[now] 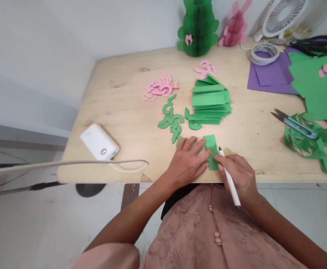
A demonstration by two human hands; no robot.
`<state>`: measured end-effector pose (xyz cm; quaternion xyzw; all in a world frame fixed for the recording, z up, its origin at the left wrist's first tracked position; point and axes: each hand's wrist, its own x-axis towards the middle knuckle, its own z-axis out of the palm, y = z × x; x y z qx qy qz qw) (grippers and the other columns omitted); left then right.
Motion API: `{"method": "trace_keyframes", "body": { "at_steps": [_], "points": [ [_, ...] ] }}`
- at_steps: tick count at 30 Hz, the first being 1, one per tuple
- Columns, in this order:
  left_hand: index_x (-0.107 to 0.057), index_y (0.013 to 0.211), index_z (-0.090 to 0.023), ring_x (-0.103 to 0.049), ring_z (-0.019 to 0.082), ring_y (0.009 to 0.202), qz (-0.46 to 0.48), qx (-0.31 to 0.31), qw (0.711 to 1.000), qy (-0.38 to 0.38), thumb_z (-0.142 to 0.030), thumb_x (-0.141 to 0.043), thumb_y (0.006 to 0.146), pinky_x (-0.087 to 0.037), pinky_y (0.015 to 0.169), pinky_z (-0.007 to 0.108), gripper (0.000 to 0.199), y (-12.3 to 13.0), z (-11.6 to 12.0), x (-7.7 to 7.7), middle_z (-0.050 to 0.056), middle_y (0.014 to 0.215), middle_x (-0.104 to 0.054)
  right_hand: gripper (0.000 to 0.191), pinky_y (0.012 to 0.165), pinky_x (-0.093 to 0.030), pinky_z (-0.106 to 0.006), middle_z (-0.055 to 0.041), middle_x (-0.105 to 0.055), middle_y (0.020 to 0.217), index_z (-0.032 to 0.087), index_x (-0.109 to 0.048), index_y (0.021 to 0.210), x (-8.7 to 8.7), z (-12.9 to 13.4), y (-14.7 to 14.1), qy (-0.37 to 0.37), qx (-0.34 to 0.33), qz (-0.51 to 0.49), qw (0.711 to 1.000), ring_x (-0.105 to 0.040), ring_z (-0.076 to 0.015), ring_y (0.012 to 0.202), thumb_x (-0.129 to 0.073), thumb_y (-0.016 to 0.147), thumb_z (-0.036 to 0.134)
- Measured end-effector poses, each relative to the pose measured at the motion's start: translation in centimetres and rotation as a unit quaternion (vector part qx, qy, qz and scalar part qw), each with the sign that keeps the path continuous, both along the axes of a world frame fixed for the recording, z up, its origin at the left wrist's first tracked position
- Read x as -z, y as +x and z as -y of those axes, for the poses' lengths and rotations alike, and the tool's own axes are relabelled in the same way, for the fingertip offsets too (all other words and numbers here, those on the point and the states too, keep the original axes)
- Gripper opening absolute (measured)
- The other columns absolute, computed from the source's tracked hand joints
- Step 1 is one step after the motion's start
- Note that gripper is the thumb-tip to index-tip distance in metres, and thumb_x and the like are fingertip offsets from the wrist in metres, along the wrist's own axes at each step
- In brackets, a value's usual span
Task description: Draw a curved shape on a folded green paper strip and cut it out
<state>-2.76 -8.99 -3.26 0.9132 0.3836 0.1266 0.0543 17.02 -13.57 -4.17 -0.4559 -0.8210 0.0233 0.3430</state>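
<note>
I see a green slip [211,142] by the surface's [118,101] near edge (long axis running near to far): the left hand [190,158], loosely spread, holds its left side; the right hand [239,175], equally close, pinches a pen [231,184] just off its right edge.

The table [121,123] bears a power bank [96,141], pink cutouts [160,89], green cutouts [177,119], folded strips [208,99] and a green slip [209,140]. Purple sheets [272,76] and scraps [325,164] lie at right; two paper figures [198,28] stand behind.
</note>
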Motion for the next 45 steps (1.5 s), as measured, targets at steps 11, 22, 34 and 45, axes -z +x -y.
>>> {"method": "trace_keyframes", "body": {
  "at_steps": [11,22,34,45],
  "points": [
    [-0.061,0.115,-0.023,-0.041,0.031,0.124,0.010,-0.004,1.000,0.000,-0.039,-0.048,0.092,-0.033,0.101,0.049,0.031,0.0,0.1,0.1,0.010,0.138,-0.050,0.035,0.075,-0.052,-0.038,-0.0106,-0.072,0.094,0.014,-0.060,0.118,0.1,0.1,0.1,-0.020,-0.003,-0.024,1.000,-0.062,-0.0232,0.083,-0.057,0.084,0.006],
    [-0.062,0.112,-0.022,-0.041,0.031,0.124,0.012,0.000,1.000,-0.006,-0.038,-0.047,0.093,-0.032,0.101,0.050,0.029,0.0,0.1,0.1,0.011,0.139,-0.050,0.019,0.080,-0.052,-0.032,-0.0038,-0.071,0.100,0.024,-0.067,0.105,-2.3,0.0,0.5,-0.200,0.090,-0.220,0.951,-0.066,-0.0186,0.091,-0.057,0.089,0.021],
    [-0.061,0.114,-0.023,-0.041,0.032,0.124,0.007,-0.001,1.000,-0.024,-0.038,-0.047,0.093,-0.031,0.101,0.051,0.029,-0.1,0.1,0.0,0.011,0.139,-0.050,0.009,0.052,-0.046,-0.026,-0.0003,-0.067,0.069,0.021,-0.060,0.081,-2.0,-0.7,-0.4,-0.229,0.180,-0.220,0.931,-0.061,-0.0150,0.060,-0.058,0.085,0.028],
    [-0.062,0.113,-0.022,-0.041,0.032,0.124,0.008,-0.003,1.000,-0.029,-0.037,-0.047,0.093,-0.030,0.101,0.051,0.029,-0.1,0.1,0.0,0.011,0.139,-0.050,0.010,0.052,-0.044,-0.026,-0.0001,-0.067,0.067,0.022,-0.059,0.077,-2.0,-0.7,-0.5,-0.211,0.195,-0.199,0.937,-0.060,-0.0147,0.058,-0.057,0.085,0.027]
  ]
}}
